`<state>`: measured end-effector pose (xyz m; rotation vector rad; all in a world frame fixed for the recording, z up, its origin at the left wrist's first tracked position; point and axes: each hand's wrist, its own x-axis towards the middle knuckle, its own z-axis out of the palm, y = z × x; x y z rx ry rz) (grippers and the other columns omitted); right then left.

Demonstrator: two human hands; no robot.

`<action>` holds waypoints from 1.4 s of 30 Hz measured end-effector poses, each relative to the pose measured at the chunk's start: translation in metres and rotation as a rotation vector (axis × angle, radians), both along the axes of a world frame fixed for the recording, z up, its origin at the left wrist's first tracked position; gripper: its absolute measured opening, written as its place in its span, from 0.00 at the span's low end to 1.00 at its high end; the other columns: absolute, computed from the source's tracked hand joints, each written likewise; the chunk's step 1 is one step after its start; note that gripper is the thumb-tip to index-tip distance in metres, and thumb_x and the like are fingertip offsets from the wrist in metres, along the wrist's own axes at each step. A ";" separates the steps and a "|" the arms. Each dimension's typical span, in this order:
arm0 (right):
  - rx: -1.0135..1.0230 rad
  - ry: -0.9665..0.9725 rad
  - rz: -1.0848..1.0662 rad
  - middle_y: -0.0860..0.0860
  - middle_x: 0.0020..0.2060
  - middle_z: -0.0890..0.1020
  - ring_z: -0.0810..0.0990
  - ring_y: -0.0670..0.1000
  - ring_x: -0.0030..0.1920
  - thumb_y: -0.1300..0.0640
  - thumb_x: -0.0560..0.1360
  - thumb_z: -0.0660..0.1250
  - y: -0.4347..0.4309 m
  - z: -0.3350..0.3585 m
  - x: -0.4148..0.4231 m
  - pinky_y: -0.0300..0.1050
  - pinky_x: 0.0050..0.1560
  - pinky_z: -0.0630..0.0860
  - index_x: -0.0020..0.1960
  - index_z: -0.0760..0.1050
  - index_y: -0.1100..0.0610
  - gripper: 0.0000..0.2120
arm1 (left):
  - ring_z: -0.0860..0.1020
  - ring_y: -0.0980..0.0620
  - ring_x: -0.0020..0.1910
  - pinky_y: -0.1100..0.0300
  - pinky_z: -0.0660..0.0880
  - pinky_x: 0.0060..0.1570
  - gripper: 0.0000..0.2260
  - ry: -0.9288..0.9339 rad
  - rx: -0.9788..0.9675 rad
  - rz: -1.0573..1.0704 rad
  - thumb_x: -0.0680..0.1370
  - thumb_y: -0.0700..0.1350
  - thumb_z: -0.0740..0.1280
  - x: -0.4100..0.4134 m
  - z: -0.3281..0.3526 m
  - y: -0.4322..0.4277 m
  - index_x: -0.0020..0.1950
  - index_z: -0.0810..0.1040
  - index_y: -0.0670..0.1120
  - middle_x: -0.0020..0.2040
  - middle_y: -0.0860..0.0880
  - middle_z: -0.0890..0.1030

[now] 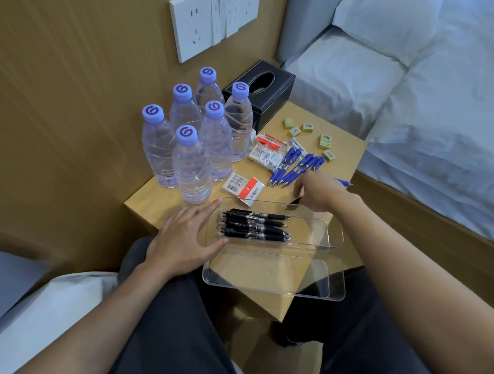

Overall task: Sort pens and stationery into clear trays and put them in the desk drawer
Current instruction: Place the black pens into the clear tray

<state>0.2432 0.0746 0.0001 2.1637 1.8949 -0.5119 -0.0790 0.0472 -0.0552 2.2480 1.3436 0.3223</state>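
My right hand (315,190) nearer blue pens (289,172), pens at 11 o'clock, long axes 1-to-7; grip state unclear. My left hand (185,240) flat, released, against clear tray (270,274).

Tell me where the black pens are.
In the head view, the black pens lie in the farther clear tray, just right of the left hand and nearer the camera than the blue pens.

Black pens (255,226) flat in clear tray (309,231), blue pens (295,168) loose behind
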 end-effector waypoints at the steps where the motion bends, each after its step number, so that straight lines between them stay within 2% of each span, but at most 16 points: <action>1: -0.012 0.000 -0.002 0.49 0.49 0.81 0.79 0.51 0.45 0.63 0.75 0.69 0.001 -0.002 0.001 0.41 0.35 0.73 0.52 0.82 0.51 0.10 | 0.67 0.55 0.69 0.53 0.64 0.69 0.37 0.000 0.002 0.001 0.75 0.69 0.63 0.000 0.000 0.000 0.80 0.49 0.67 0.69 0.58 0.71; 4: -0.027 0.018 -0.012 0.50 0.47 0.81 0.79 0.51 0.44 0.65 0.74 0.69 0.004 -0.007 0.001 0.45 0.39 0.79 0.49 0.82 0.51 0.10 | 0.67 0.56 0.68 0.54 0.64 0.68 0.37 -0.001 -0.001 0.007 0.74 0.69 0.63 0.001 0.000 0.000 0.79 0.49 0.67 0.68 0.58 0.72; 8: -0.034 0.033 -0.001 0.49 0.45 0.81 0.79 0.50 0.42 0.65 0.75 0.69 0.006 -0.010 0.005 0.44 0.40 0.79 0.49 0.81 0.52 0.09 | 0.67 0.56 0.68 0.53 0.65 0.69 0.37 -0.002 -0.007 0.003 0.74 0.69 0.63 0.000 0.000 0.001 0.79 0.49 0.68 0.68 0.58 0.71; 13: 0.013 0.063 0.045 0.49 0.49 0.80 0.79 0.51 0.46 0.56 0.75 0.72 0.001 -0.008 0.007 0.50 0.47 0.82 0.51 0.80 0.50 0.05 | 0.67 0.56 0.68 0.52 0.65 0.69 0.37 -0.004 -0.012 0.008 0.74 0.69 0.63 0.001 0.001 0.001 0.79 0.49 0.68 0.68 0.58 0.71; 16: 0.122 0.066 0.102 0.49 0.53 0.77 0.78 0.52 0.50 0.55 0.76 0.71 -0.002 0.005 0.000 0.52 0.51 0.81 0.53 0.79 0.52 0.06 | 0.68 0.55 0.67 0.52 0.65 0.69 0.37 0.001 -0.006 0.007 0.74 0.69 0.63 0.001 0.000 0.001 0.79 0.49 0.68 0.66 0.58 0.72; 21: 0.253 0.113 0.120 0.49 0.46 0.80 0.79 0.53 0.46 0.52 0.78 0.69 -0.010 0.040 -0.039 0.52 0.44 0.79 0.49 0.74 0.51 0.04 | 0.68 0.55 0.67 0.51 0.66 0.69 0.38 0.007 -0.002 0.000 0.74 0.70 0.62 0.001 -0.001 0.001 0.79 0.48 0.67 0.66 0.58 0.72; 24: 0.290 0.141 0.190 0.48 0.47 0.81 0.79 0.53 0.46 0.52 0.79 0.68 -0.019 0.050 -0.069 0.52 0.45 0.80 0.52 0.75 0.51 0.04 | 0.68 0.55 0.67 0.51 0.67 0.69 0.37 0.004 0.002 -0.003 0.75 0.70 0.62 0.000 -0.002 0.001 0.79 0.48 0.67 0.65 0.58 0.72; 28: 0.238 0.178 0.241 0.49 0.50 0.81 0.80 0.55 0.49 0.53 0.78 0.66 -0.031 0.037 -0.096 0.51 0.46 0.79 0.54 0.76 0.51 0.06 | 0.68 0.55 0.67 0.51 0.67 0.68 0.37 -0.003 0.011 -0.006 0.75 0.69 0.63 0.000 -0.002 0.001 0.80 0.49 0.67 0.65 0.58 0.73; 32: 0.123 0.153 0.259 0.51 0.51 0.81 0.79 0.55 0.52 0.54 0.77 0.67 -0.038 0.013 -0.109 0.47 0.42 0.71 0.54 0.77 0.52 0.06 | 0.69 0.54 0.66 0.50 0.67 0.68 0.37 -0.001 0.009 -0.006 0.74 0.68 0.63 0.001 -0.003 0.001 0.80 0.49 0.67 0.64 0.58 0.73; 38: 0.080 0.256 0.261 0.53 0.48 0.83 0.80 0.55 0.49 0.53 0.77 0.68 -0.042 -0.002 -0.113 0.46 0.42 0.73 0.53 0.82 0.54 0.09 | 0.69 0.53 0.67 0.47 0.67 0.69 0.37 0.001 -0.003 -0.004 0.74 0.69 0.62 0.000 -0.003 0.001 0.79 0.49 0.67 0.65 0.58 0.73; 42: 0.084 0.368 0.218 0.51 0.46 0.84 0.80 0.53 0.47 0.52 0.78 0.67 -0.042 -0.005 -0.106 0.50 0.47 0.77 0.51 0.84 0.55 0.09 | 0.68 0.53 0.67 0.49 0.66 0.69 0.37 0.012 -0.001 -0.005 0.74 0.70 0.61 0.001 -0.002 0.001 0.80 0.49 0.67 0.65 0.58 0.72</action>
